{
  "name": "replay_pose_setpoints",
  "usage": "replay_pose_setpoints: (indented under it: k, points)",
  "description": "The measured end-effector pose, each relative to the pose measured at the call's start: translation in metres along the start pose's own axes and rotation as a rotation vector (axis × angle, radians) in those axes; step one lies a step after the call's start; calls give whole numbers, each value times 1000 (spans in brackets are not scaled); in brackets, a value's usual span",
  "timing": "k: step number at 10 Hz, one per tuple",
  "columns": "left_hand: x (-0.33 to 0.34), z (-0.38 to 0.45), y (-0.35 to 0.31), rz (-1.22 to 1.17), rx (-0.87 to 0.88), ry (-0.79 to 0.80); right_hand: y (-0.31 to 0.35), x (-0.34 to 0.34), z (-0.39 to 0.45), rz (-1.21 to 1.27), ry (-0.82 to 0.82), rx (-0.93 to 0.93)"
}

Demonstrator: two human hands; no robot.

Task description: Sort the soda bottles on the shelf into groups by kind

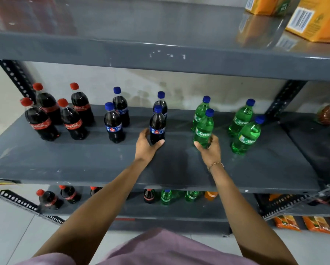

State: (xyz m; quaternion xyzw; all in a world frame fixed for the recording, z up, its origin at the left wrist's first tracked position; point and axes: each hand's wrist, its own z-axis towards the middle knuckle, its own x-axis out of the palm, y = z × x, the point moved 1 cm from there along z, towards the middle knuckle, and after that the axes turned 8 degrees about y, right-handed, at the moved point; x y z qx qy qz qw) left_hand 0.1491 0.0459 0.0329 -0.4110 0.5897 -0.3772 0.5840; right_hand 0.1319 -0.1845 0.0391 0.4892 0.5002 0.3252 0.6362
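Left hand (148, 143) clamped round base of upright blue-capped cola bottle (157, 124), its kin just left and behind; right hand (210, 147) clamped on upright green bottle (204, 129), matching green pair near, to right.

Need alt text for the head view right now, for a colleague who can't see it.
Left hand grips a blue-capped cola bottle, right hand a green Sprite bottle, both upright on the middle shelf. Red-capped Coca-Cola bottles stand far left.
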Motion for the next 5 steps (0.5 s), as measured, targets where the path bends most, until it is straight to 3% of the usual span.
replay_pose_setpoints:
  k: [4,5]
  points:
    - [6,-9,-6,106,-14,-3,6,-4,-3,52,19,8]
    - [7,-21,-6,95,-1,-48,3,-5,-15,53,-43,-23]
